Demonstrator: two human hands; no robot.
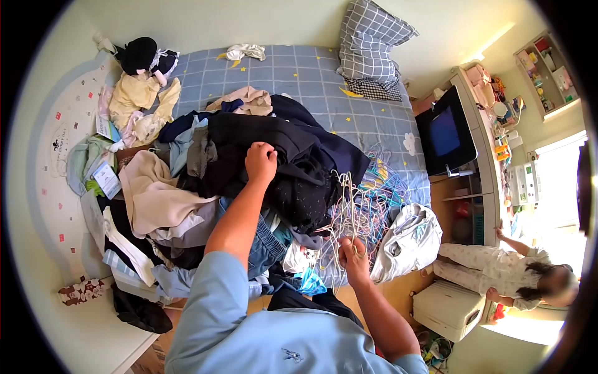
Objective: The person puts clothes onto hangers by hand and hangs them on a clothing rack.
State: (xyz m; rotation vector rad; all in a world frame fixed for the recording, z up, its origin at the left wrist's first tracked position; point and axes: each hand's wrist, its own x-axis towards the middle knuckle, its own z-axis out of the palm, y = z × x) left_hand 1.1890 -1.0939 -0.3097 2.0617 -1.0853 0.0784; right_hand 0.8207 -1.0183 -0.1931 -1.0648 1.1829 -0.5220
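My left hand (260, 163) is closed over a black garment (237, 134) in the middle of the clothes pile, its fingers curled into the fabric. Lower right, my right hand (354, 255) grips a few white hangers (346, 199), which stick up and down past my fist. Just beyond it lies a tangled heap of hangers (383, 190) in white, blue, pink and yellow. A beige garment (152, 190) and blue jeans (255, 249) lie in the pile left of and below my left arm.
Under everything is a bed with a blue checked cover (299, 68). A checked pillow (370, 43) stands at the back. White clothing (408, 240) lies at the right edge. Further right are a desk with a monitor (443, 131), a white box (445, 305) and another person (498, 268).
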